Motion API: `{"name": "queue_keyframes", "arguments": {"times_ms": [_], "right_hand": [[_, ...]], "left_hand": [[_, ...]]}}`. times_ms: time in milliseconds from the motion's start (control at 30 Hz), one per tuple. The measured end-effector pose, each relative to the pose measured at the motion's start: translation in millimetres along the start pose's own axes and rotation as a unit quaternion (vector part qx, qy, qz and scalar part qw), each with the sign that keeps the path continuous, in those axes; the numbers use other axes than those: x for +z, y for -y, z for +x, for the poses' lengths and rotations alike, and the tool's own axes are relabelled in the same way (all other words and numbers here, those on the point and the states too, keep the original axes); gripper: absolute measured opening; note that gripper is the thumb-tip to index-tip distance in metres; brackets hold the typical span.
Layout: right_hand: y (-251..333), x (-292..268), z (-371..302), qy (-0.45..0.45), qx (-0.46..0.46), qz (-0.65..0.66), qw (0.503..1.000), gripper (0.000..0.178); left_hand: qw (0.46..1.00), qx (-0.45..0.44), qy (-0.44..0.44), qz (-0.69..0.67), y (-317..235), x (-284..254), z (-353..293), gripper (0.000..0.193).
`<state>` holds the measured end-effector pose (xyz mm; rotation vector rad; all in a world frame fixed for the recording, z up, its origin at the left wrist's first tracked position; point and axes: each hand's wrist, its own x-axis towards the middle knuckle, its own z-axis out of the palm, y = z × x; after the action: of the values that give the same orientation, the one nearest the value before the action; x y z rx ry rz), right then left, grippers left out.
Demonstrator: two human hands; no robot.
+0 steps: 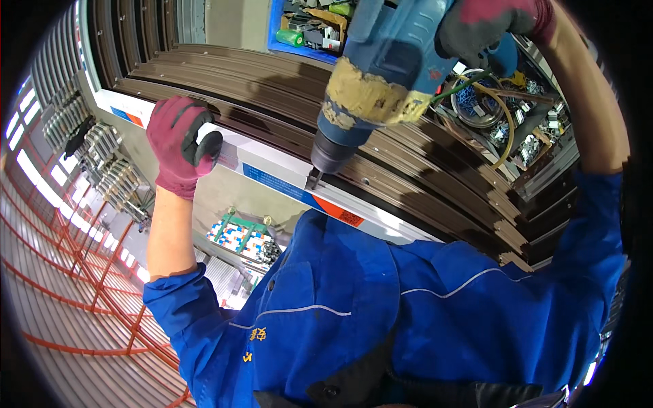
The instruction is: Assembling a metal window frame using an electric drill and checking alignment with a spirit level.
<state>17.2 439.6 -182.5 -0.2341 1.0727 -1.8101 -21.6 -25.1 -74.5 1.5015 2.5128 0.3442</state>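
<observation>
A blue power drill (394,61) with worn yellow tape round its body is held by my right hand (483,30), in a dark red and grey glove. The fingers wrap the grip, partly out of sight at the top. Its chuck points down, and the bit meets the edge of a long white metal profile (296,164); whether it has gone in I cannot tell. Farther left along this profile, my left hand (178,143), gloved alike, is closed over the edge. A blue and orange label (286,185) runs along the profile's near face.
Brown ribbed metal profiles (272,81) lie behind the white one. A blue bin (274,30) of mixed parts stands at the back. Wire coils and small metal parts (503,112) fill a tray at right. Stacked profiles (95,146) and a green-framed rack (238,234) stand beyond.
</observation>
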Motion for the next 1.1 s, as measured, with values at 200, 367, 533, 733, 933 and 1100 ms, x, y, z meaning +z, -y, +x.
{"name": "queue_keyframes", "arguments": {"times_ms": [200, 367, 533, 733, 933, 1100], "right_hand": [[8, 6, 12, 0.026, 0.004, 0.006, 1.0, 0.08], [2, 1, 8, 0.015, -0.044, -0.043, 0.998, 0.081], [-2, -3, 13, 0.041, -0.041, -0.015, 0.998, 0.082], [18, 16, 9, 0.056, -0.043, 0.0, 0.998, 0.076], [38, 28, 5, 0.094, -0.007, -0.055, 0.994, 0.069], [38, 19, -17, 0.043, 0.001, 0.027, 0.999, 0.079]], "left_hand": [[1.0, -0.014, 0.014, 0.021, -9, -10, -5, 0.053], [1.0, 0.0, -0.003, 0.022, -7, -6, -1, 0.049], [0.999, -0.014, 0.029, 0.025, -5, -9, -4, 0.048], [0.999, -0.031, 0.035, 0.022, -9, -11, -3, 0.05], [1.0, 0.008, -0.007, 0.002, -4, 0, 0, 0.056], [0.999, -0.002, 0.003, 0.031, 1, 0, -9, 0.073]]}}
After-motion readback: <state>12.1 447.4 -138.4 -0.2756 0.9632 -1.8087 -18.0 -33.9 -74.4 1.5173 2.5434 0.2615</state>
